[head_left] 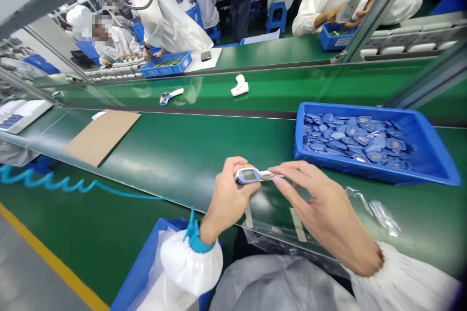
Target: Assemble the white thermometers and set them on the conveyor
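A white-and-lilac thermometer [248, 175] is clamped in the left hand [228, 199], fingers closed round it, above the green belt [204, 140]. The right hand [321, 209] pinches its far end between finger and thumb. Just right of them sits a blue tray [350, 108] of blue parts [355, 138], with a clear plastic bag [372, 211] below it
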`<state>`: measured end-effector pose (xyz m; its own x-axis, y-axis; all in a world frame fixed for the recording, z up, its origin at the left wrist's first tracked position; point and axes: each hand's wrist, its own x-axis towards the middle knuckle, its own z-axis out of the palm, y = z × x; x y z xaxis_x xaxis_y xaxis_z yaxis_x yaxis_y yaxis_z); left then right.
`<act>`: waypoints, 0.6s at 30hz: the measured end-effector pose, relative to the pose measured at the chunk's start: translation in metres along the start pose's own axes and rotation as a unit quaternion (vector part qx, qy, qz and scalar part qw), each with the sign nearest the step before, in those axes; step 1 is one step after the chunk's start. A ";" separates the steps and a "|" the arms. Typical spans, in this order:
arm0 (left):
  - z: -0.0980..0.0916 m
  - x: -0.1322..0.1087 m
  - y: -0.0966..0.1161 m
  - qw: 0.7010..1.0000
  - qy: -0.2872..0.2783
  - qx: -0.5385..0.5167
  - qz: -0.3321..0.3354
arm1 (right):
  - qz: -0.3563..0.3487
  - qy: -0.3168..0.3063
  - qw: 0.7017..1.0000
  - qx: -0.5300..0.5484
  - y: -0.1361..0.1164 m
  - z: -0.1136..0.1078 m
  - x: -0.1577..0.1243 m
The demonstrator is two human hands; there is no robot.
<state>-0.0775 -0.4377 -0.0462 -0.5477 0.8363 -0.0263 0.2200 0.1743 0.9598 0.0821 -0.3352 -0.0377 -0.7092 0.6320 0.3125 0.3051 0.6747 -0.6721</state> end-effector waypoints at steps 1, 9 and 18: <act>0.004 -0.003 0.007 0.999 -0.027 0.032 0.026 | -0.020 0.004 1.000 -0.013 0.003 -0.006 -0.003; 0.037 -0.011 0.014 0.948 -0.147 0.199 0.201 | -0.071 0.052 0.989 -0.118 0.000 -0.027 -0.022; 0.034 0.007 0.017 0.993 -0.004 0.120 0.011 | 0.100 0.038 0.976 -0.190 0.052 -0.070 -0.067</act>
<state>-0.0502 -0.4107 -0.0396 -0.5346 0.8450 -0.0095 0.4178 0.2741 0.8662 0.1900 -0.3159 -0.0461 -0.5666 0.7822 0.2593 0.6563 0.6186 -0.4320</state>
